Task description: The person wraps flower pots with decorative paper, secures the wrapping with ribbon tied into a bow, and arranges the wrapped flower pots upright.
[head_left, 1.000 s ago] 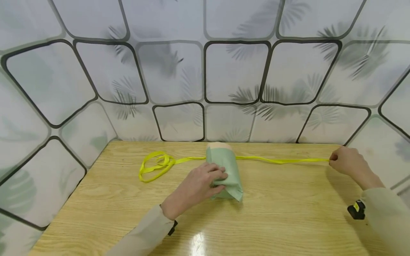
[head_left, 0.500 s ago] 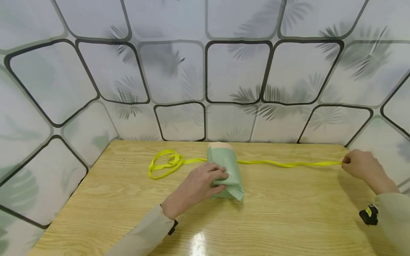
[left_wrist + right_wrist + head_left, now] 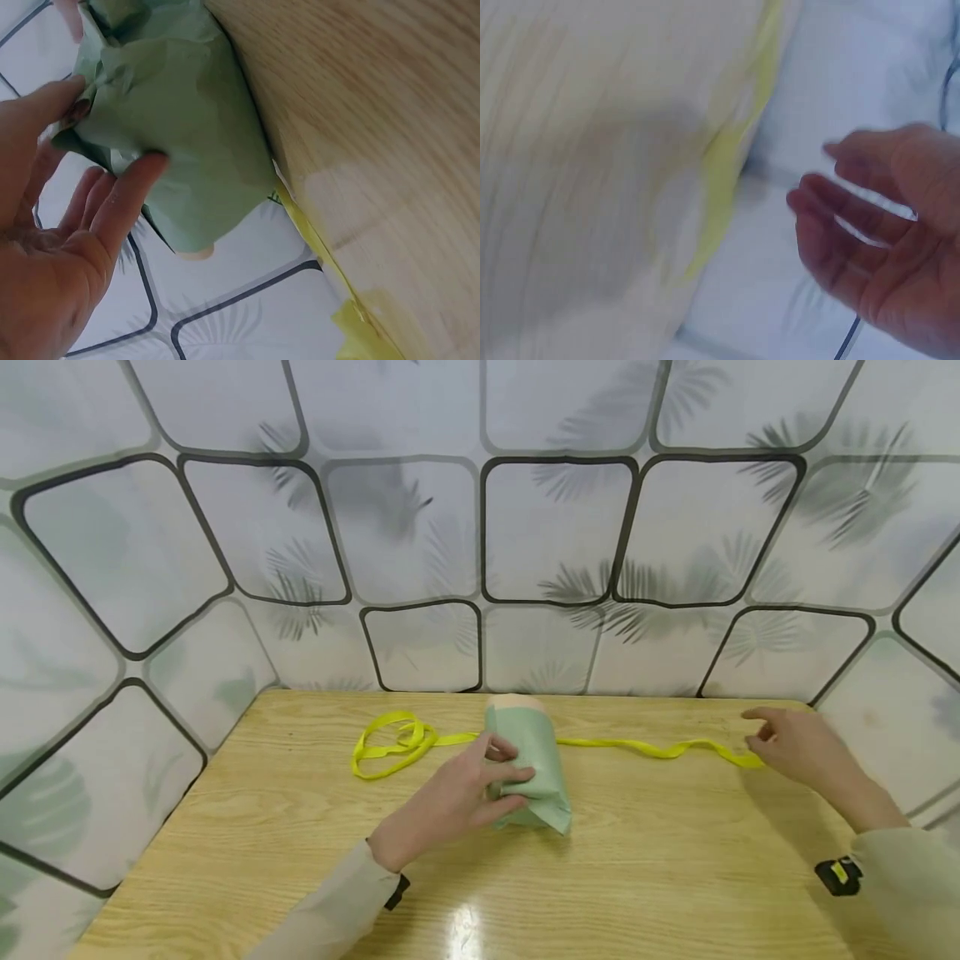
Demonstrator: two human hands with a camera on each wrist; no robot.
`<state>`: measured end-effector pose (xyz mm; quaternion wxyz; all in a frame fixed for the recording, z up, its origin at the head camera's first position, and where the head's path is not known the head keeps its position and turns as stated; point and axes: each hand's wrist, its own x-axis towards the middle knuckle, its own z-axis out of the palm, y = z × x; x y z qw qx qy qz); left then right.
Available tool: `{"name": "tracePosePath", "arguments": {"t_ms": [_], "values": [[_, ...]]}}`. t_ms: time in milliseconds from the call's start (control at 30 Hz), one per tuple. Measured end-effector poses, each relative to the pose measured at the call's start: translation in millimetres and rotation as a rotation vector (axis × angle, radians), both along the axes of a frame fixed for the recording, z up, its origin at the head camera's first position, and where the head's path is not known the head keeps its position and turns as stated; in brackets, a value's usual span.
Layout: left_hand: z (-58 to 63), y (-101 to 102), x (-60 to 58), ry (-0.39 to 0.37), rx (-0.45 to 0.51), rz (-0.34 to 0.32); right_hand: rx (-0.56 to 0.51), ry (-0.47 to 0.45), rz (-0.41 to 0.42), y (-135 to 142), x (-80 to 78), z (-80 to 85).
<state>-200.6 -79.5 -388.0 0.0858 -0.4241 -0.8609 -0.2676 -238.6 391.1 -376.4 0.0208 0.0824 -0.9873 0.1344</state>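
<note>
A green paper-wrapped, rounded package (image 3: 528, 752) with a pale far end lies at mid-table. My left hand (image 3: 465, 793) rests on its near left side with loosely spread fingers, one of them raised. In the left wrist view two fingertips touch the green paper (image 3: 187, 127). A yellow ribbon (image 3: 637, 747) runs beneath the package, with a loose coil (image 3: 393, 745) to its left. Over the ribbon's right end is my right hand (image 3: 806, 752), fingers parted. The blurred right wrist view shows that hand (image 3: 877, 217) apart from the ribbon (image 3: 724, 195), holding nothing.
The wooden table (image 3: 645, 860) reaches back to a wall covering (image 3: 555, 527) with dark rounded outlines and leaf prints. Similar panels stand close at the left and right sides.
My right hand drew the ribbon rightward, then let go and moved back left; the ribbon's right part now lies slack and wavy. My left hand has loosened on the package.
</note>
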Motion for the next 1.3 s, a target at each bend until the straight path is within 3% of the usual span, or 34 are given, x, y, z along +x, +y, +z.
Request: {"name": "tracePosePath", "arguments": {"t_ms": [100, 167, 267, 367, 567, 767, 1067, 1300], "values": [[0.2, -5, -2.2, -0.047, 0.017, -0.029, -0.145, 0.148, 0.211, -58, 9.8, -0.3], [0.5, -8, -3.2, -0.051, 0.017, -0.045, -0.254, 0.172, 0.334, -98, 20.7, -1.3], [1.1, -9, -3.8, -0.065, 0.026, -0.05, -0.411, 0.123, 0.475, -148, 34.5, -6.1], [0.8, -8, -2.7, -0.112, 0.07, -0.034, -0.494, 0.052, 0.538, -180, 39.7, -13.2], [-4.4, -9, 0.2, -0.214, 0.169, -0.009, -0.536, 0.009, 0.571, -205, 38.9, -23.6], [-9.2, -11, 2.8, -0.232, 0.184, 0.076, -0.615, -0.012, 0.596, -214, 36.6, -30.8], [-16.8, -7, 5.0, -0.194, 0.237, 0.134, -0.648, 0.073, 0.493, -226, 39.4, -37.3], [-15.4, -5, 3.4, -0.313, 0.27, 0.176, -0.663, 0.079, 0.445, -229, 42.6, -33.3]]}}
